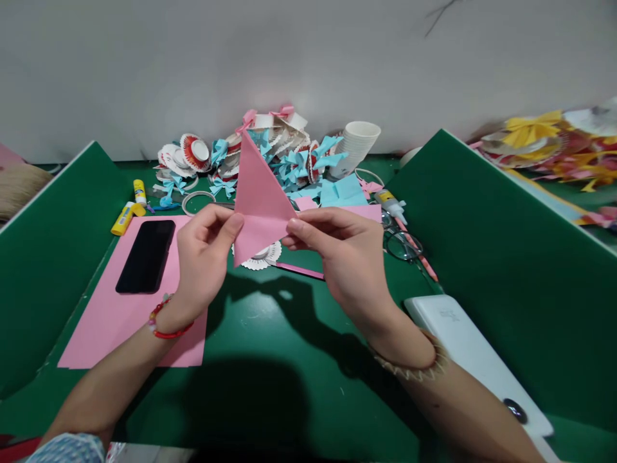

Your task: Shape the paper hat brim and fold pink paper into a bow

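A creased piece of pink paper (260, 199) is held up above the green table, one tall point upward and a shorter one down. My left hand (205, 257) pinches its left edge between thumb and fingers. On the other side, my right hand (344, 251) grips the right corner, thumb in front and fingers behind. Below and behind the paper lies a white fluted paper disc (263, 259), partly covered. A thin pink strip (301, 271) extends from near the disc toward my right hand.
Pink sheets (106, 321) lie at left under a black phone (146, 257). Glue sticks (124, 218) stand beyond. Blue bows (301, 164), stacked paper cups (355, 148) and a glue bottle (391, 204) line the back. Glasses (405, 245) and a white device (477, 360) sit right, between green partitions (511, 257).
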Demonstrator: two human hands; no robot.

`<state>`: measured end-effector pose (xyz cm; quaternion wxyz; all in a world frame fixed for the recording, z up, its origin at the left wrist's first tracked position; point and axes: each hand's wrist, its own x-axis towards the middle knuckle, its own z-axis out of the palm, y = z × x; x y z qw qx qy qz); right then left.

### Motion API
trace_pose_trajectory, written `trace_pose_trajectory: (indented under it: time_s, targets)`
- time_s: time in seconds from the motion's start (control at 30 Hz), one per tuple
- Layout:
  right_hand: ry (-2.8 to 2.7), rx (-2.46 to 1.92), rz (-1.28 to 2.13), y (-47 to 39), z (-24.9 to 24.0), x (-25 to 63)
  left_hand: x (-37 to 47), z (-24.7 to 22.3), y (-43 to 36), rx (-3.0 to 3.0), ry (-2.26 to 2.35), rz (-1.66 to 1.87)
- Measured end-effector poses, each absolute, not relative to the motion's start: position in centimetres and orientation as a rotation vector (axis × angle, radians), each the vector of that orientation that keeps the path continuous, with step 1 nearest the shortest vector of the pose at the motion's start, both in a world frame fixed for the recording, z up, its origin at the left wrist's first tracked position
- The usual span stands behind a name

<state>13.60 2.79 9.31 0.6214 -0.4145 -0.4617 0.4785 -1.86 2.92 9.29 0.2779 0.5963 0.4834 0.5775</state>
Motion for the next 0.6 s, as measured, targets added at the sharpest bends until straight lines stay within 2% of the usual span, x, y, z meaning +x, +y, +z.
trace_pose_trajectory:
  time_s: [0.2, 0.43, 0.6]
  targets:
    - [-0.998, -0.95, 1.149, 2.85, 9.08, 13.42, -1.41, 9.01, 2.99, 1.778, 1.4, 1.701]
    - [-1.013, -0.981, 1.004, 3.29, 9.68, 14.17, -2.03, 9.21, 2.93, 1.38, 1.233, 1.293]
    - [-1.038, -1.017, 0.996, 3.73, 9.52, 14.37, -1.76, 9.28, 2.66, 1.369, 1.324, 1.305]
